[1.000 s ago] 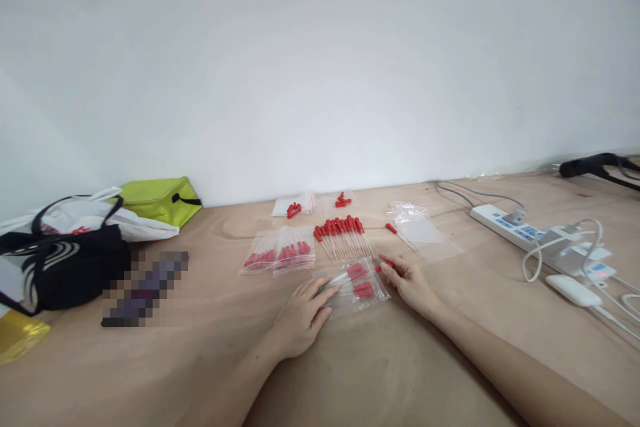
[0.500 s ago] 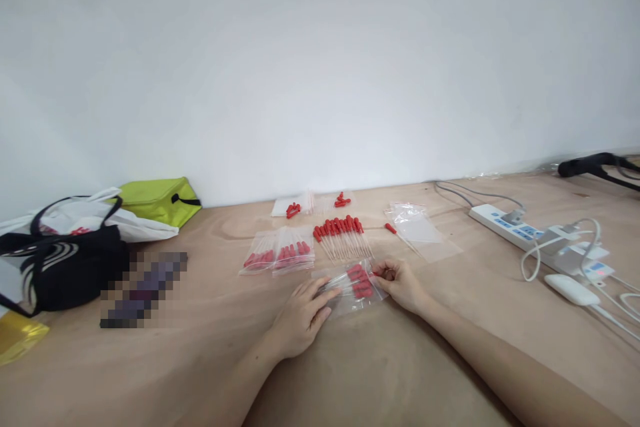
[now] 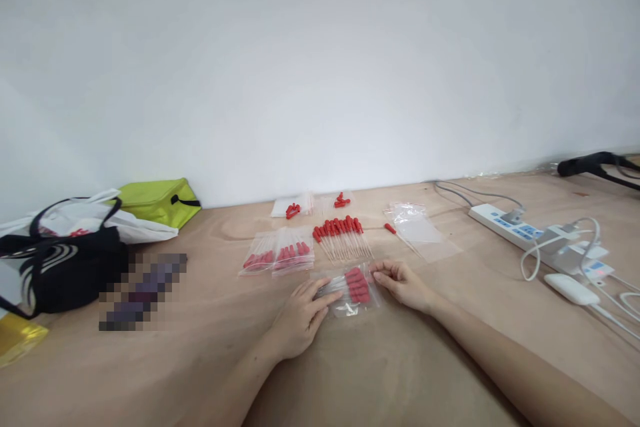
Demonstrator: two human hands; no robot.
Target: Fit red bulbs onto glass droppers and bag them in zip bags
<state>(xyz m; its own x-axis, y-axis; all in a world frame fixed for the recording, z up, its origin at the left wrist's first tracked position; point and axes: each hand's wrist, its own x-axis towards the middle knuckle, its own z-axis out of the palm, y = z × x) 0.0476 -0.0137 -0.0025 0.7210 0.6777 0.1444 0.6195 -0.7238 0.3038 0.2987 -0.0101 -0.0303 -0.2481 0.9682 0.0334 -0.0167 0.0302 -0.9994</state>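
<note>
A clear zip bag with several red-tipped sticks lies flat in front of me, red ends to the right. My left hand rests on its left part, fingers apart. At the bag's upper right edge, the thumb and fingers of my right hand pinch the plastic. Just behind lies a row of loose red-tipped sticks. Two filled bags sit to the left of that row. One single red-tipped stick lies at the right, beside flat clear bags.
Near the wall are more bags with red-tipped sticks. A white power strip with cables and a white adapter are at the right. Black and green bags stand at the left, near a blurred dark object.
The red tips in the front bag now lie in a neater row and the bag is flatter. My right hand has shifted slightly right along its edge; my left hand has barely moved.
</note>
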